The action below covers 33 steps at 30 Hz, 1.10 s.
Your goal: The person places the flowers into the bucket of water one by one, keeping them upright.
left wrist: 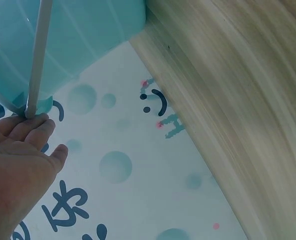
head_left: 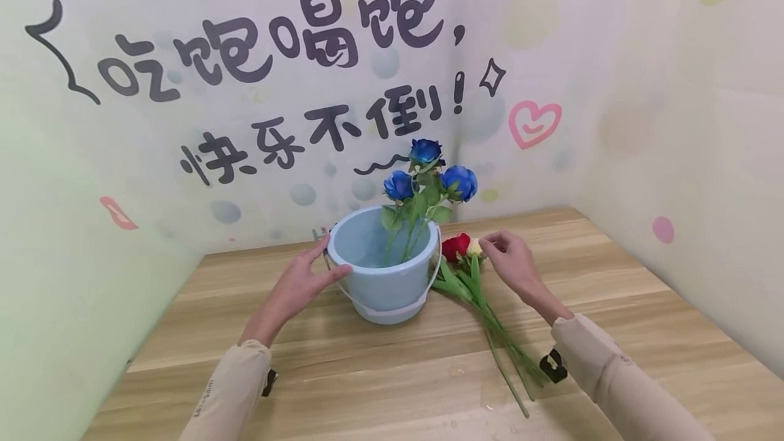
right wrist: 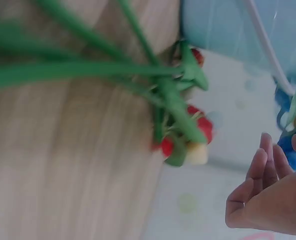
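Observation:
A light blue bucket (head_left: 387,291) stands on the table with three blue roses (head_left: 425,175) upright in it, leaning to its right side. My left hand (head_left: 300,284) holds the bucket's left rim, thumb at the front edge; in the left wrist view its fingertips are beside the handle (left wrist: 37,65). To the right of the bucket lie cut flowers with long green stems (head_left: 499,332): a red rose (head_left: 456,248) and a cream-coloured bloom (head_left: 475,247). My right hand (head_left: 513,263) hovers at the cream bloom, fingers loosely bent, and holds nothing in the right wrist view.
The wooden table (head_left: 343,386) meets printed walls (head_left: 275,33) with dark lettering at the back and sides. Long stems reach toward the front right, near my right sleeve (head_left: 603,366). Some small wet-looking spots lie near the table's front.

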{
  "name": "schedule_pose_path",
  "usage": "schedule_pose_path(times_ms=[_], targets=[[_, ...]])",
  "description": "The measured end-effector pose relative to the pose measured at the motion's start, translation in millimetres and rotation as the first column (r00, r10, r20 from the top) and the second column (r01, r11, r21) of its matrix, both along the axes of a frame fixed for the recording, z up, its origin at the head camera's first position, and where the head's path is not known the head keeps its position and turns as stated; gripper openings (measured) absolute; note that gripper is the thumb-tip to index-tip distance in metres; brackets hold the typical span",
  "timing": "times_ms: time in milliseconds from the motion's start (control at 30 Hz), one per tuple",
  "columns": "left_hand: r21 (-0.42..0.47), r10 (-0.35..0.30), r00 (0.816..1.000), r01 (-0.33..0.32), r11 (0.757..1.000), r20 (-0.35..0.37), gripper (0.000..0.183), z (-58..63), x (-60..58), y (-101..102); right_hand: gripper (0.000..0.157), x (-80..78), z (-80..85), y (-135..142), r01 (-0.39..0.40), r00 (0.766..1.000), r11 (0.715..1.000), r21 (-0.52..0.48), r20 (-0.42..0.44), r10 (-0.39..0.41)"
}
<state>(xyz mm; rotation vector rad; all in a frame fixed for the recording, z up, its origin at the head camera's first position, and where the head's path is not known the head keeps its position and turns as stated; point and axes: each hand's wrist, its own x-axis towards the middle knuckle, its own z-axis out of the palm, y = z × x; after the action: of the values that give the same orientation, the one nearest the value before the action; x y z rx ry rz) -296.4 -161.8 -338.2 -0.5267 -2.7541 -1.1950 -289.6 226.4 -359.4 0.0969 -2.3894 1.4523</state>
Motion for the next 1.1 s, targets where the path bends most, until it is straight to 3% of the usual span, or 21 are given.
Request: schedule_pose_path(times_ms=[267,567,1100], targets=[[-0.008,-0.001,1.000,0.001,1.000,-0.003,0.095,0.2,-1.1,-1.8,0.028,13.1,-17.6,18.4,-0.095,0.986,0.995,0.043,0.143,0.088],[-0.009,-0.005,1.000,0.005,1.000,0.010,0.093,-1.1,-2.3,-1.5,0.017,25.9,-36.5,24.1,-0.311,0.921,0.950,0.005,0.250,0.300],[-0.009,-0.014,1.000,0.014,1.000,0.006,0.094,2.0,-2.4,-0.1,0.013,31.6,-37.0,25.7,-0.398,0.879,0.915,0.072,0.316,0.357]])
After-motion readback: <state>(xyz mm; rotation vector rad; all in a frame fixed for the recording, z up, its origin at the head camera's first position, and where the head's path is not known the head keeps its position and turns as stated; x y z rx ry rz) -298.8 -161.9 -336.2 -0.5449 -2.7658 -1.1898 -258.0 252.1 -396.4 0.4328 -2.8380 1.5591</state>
